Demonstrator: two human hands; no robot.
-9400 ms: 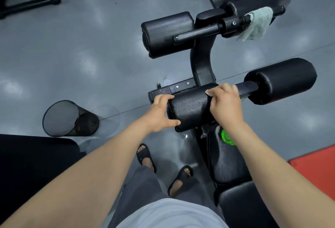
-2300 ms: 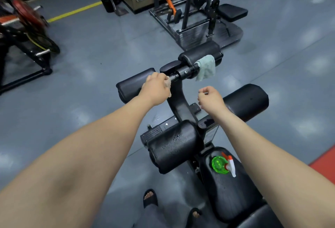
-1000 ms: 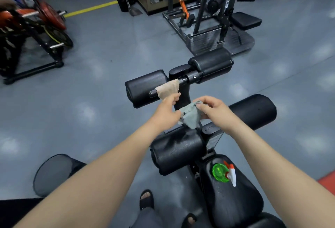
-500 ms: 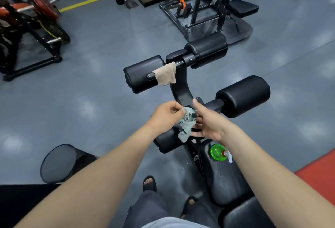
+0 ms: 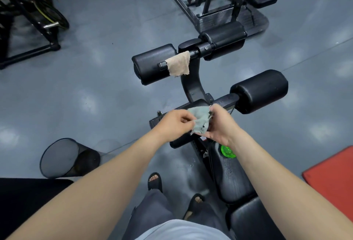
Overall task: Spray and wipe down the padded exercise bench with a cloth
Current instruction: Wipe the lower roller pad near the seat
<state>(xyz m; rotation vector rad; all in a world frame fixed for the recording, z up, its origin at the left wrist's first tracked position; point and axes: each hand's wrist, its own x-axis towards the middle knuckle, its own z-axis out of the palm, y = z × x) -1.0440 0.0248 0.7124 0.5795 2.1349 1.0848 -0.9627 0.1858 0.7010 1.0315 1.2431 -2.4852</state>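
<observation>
A grey-green cloth (image 5: 200,120) is held between both hands above the bench's near left roller pad, which my arms mostly hide. My left hand (image 5: 174,123) pinches its left edge. My right hand (image 5: 220,125) grips its right side. The black padded bench seat (image 5: 231,180) lies below my right forearm, speckled with droplets. A green spray bottle (image 5: 227,151) lies on the seat, partly hidden by my right wrist. A beige cloth (image 5: 178,64) hangs on the bar beside the far left roller pad (image 5: 150,64).
A black mesh bin (image 5: 65,158) stands on the grey floor at my left. The near right roller pad (image 5: 261,90) and far right roller pad (image 5: 223,37) stick out. A weight rack (image 5: 215,4) stands beyond. A red mat (image 5: 332,173) lies at right.
Earlier both hands were on the near roller pad. The beige cloth was hung on the far bar, the grey-green cloth taken off it, and both hands now spread it wider.
</observation>
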